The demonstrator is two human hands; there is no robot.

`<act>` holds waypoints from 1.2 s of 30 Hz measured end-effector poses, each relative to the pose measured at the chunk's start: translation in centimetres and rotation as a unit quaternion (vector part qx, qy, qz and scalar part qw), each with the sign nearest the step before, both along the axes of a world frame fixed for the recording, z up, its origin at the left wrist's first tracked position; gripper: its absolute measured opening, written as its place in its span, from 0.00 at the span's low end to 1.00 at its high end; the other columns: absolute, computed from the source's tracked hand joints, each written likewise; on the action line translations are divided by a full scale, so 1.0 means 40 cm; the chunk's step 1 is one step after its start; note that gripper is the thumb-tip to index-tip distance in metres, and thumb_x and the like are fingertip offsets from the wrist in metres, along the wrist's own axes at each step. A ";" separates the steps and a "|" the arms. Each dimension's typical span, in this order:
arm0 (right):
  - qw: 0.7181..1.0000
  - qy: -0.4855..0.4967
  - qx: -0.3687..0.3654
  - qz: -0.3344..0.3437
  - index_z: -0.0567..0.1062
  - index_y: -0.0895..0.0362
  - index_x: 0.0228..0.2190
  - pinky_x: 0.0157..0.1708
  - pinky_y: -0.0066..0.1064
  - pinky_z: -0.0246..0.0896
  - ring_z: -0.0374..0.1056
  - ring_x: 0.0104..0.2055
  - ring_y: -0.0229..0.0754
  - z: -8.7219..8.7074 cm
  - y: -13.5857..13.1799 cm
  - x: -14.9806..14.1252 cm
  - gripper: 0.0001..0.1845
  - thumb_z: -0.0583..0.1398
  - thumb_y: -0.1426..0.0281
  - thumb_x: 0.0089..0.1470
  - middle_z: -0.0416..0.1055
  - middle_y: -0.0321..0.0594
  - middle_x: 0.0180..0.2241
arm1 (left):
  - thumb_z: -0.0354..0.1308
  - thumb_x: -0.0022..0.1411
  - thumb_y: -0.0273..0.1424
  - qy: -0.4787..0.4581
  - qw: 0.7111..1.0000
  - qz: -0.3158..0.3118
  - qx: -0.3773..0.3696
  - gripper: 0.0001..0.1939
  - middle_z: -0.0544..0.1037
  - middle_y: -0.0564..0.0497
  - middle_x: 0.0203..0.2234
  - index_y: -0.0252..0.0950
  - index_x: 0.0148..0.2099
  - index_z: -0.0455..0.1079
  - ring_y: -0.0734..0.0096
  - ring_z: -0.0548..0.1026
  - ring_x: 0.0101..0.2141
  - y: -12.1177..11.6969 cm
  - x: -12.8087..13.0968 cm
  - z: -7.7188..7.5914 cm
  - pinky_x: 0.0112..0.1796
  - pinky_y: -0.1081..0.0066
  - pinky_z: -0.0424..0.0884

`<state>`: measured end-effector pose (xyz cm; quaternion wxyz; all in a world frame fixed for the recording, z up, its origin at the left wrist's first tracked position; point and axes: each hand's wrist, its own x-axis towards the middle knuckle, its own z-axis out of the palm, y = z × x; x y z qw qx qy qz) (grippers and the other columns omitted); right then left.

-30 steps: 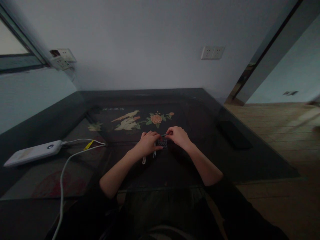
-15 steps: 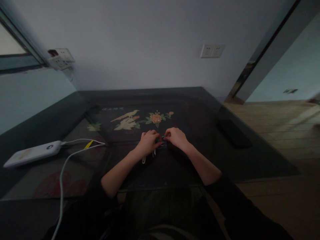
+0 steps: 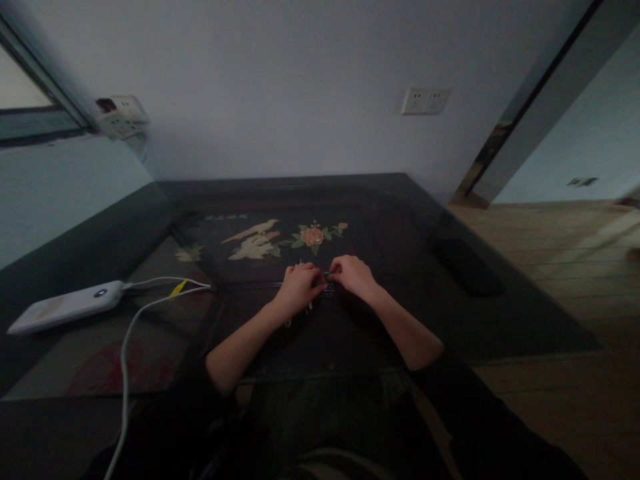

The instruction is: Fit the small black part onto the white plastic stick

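At the middle of the dark table, my left hand (image 3: pixel 303 283) and my right hand (image 3: pixel 351 275) meet with fingertips pinched. Between them shows a tiny greenish piece (image 3: pixel 327 273), too small to name; both hands seem to grip it. Just beneath the fingertips lies a small dark item with rows of pale marks (image 3: pixel 329 289), mostly covered by my left hand. Small whitish pieces (image 3: pixel 288 323) stick out from under my left wrist, their kind unclear.
A white power bank (image 3: pixel 67 307) with a white cable (image 3: pixel 125 360) lies on the left. A flat black object (image 3: pixel 469 267) rests on the right side. The glossy dark tabletop (image 3: pixel 400 220) bears a bird-and-flower picture (image 3: pixel 257 243). Behind it stands a wall with sockets (image 3: pixel 425 101).
My left hand has shifted very slightly right, covering more of the whitish pieces beneath it. My right hand stays almost in place, and both keep their pinch.
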<state>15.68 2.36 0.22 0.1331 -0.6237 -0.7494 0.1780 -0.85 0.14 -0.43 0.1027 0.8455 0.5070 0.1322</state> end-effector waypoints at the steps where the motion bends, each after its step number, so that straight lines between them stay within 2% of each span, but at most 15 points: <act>1: 1.000 0.000 -0.001 -0.001 0.77 0.52 0.32 0.33 0.29 0.60 0.72 0.37 0.43 0.001 -0.001 0.000 0.07 0.65 0.67 0.47 0.76 0.39 0.34 | 0.56 0.58 0.35 0.001 1.000 0.001 0.000 0.07 0.73 0.50 0.37 0.39 0.38 0.71 0.61 0.69 0.43 0.000 0.000 0.001 0.42 0.63 0.58; 36: 1.000 -0.004 -0.012 -0.019 0.78 0.52 0.33 0.34 0.29 0.60 0.72 0.38 0.43 -0.002 0.000 -0.006 0.07 0.65 0.67 0.47 0.77 0.39 0.35 | 0.60 0.57 0.35 -0.012 1.000 0.006 -0.020 0.07 0.75 0.50 0.35 0.37 0.35 0.70 0.61 0.71 0.42 0.012 0.000 -0.006 0.42 0.63 0.57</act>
